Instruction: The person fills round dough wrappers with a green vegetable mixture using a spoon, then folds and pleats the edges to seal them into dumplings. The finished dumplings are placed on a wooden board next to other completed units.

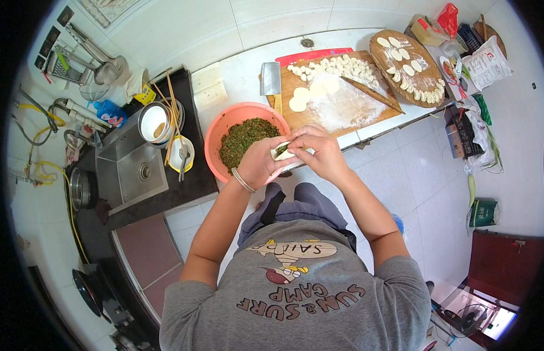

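In front of my body, a dumpling is held between my two hands, its white wrapper folded around green filling that still shows. My left hand, with a bangle at the wrist, cups it from the left. The fingers of my right hand pinch the wrapper's edge from the right. Just beyond my left hand stands a pink basin with chopped green filling. Past my hands lies a floured cutting board, carrying flat round wrappers, several small dough pieces and a rolling pin.
A cleaver rests at the board's left edge. On the right, a round wooden board bears wrappers and folded dumplings. At left are a steel sink, a pot with chopsticks across it, and a yellow-rimmed bowl with a spoon.
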`<state>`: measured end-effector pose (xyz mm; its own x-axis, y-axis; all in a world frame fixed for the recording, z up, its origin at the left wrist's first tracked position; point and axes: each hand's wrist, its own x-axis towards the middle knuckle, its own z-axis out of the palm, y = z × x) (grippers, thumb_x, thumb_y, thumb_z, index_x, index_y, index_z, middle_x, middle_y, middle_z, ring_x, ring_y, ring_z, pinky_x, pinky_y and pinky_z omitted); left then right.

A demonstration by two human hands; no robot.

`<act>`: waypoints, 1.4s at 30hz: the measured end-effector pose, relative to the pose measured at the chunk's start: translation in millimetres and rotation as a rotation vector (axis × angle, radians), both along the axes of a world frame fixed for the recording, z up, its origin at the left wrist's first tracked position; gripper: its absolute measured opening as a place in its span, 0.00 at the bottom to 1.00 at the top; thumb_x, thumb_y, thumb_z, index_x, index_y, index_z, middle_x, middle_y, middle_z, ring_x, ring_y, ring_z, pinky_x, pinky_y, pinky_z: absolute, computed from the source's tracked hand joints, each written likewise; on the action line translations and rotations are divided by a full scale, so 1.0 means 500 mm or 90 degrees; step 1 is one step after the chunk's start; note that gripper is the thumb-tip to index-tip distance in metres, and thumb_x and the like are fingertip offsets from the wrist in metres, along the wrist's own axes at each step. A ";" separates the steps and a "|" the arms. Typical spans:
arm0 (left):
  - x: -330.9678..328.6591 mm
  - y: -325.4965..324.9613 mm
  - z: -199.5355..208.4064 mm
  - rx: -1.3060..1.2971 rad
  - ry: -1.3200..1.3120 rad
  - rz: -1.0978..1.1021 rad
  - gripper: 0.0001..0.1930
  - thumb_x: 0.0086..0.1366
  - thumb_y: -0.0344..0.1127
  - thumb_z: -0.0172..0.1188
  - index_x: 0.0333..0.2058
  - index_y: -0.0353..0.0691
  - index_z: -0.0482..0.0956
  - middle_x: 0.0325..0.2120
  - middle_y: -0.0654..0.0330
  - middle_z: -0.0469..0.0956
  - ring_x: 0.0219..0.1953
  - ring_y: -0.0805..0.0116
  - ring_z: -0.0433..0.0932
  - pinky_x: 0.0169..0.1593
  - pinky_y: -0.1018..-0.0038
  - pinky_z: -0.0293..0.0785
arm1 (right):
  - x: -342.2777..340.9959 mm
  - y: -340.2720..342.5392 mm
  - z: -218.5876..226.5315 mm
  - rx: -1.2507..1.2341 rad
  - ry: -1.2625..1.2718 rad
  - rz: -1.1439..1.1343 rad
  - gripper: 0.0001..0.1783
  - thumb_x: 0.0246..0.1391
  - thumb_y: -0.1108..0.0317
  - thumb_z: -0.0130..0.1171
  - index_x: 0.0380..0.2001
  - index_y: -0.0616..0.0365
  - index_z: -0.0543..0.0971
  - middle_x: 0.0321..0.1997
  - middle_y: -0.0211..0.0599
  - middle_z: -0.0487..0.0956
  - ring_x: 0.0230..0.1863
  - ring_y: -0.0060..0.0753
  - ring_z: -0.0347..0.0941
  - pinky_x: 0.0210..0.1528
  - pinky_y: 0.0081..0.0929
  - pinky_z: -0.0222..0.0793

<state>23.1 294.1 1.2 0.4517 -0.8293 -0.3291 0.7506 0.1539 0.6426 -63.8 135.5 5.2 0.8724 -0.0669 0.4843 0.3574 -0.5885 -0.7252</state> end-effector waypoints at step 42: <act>-0.032 -0.027 0.007 -0.089 -0.039 0.014 0.27 0.66 0.43 0.38 0.54 0.23 0.62 0.51 0.44 0.69 0.53 0.56 0.70 0.59 0.65 0.65 | -0.075 -0.025 0.031 0.026 0.013 -0.205 0.07 0.40 0.77 0.66 0.26 0.61 0.78 0.28 0.36 0.79 0.29 0.32 0.75 0.32 0.22 0.69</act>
<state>7.2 280.4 4.9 0.4857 -0.8548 -0.1826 0.7063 0.2608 0.6581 -101.1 122.8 20.9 0.8127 -0.3608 0.4576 0.1419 -0.6390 -0.7560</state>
